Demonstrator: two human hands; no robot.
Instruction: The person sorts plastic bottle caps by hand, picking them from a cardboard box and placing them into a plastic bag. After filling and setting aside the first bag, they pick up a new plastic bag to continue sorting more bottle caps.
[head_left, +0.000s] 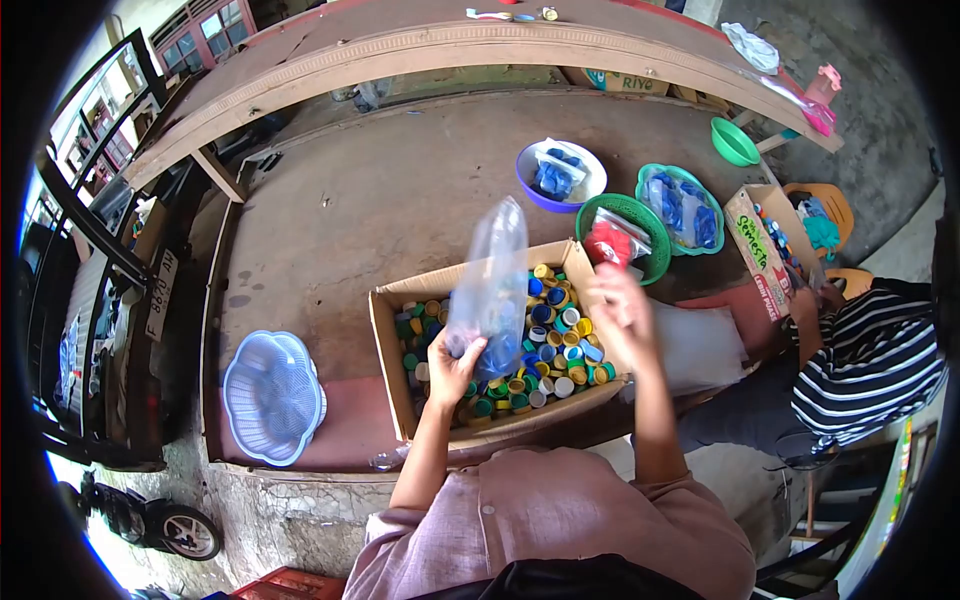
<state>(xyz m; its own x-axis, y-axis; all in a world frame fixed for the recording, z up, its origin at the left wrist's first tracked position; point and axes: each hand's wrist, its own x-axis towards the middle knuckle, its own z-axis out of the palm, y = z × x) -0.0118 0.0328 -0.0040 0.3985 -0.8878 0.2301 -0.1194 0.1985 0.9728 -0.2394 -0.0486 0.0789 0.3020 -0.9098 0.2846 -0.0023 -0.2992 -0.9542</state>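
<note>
My left hand (455, 368) grips a clear plastic bag (492, 270) that stands upright over the cardboard box (395, 385); blue shows through its lower part. Loose bottle caps (560, 385) in blue, green, yellow and white fill the box. Smeared by motion, my right hand (622, 318) hangs above the box's right edge, near a green basket (655, 262) with a bag of red items (612, 243) in it. A stack of clear plastic sheets or bags (695, 350) lies to the right, below that hand.
An unfilled blue basket (272, 395) sits at left. Farther back, a purple-rimmed bowl (590, 200) and a teal basket (718, 245) hold bagged blue items. At right, a person in a striped top (870, 360) reaches into another carton (755, 250). A raised wooden bench (450, 50) spans the back.
</note>
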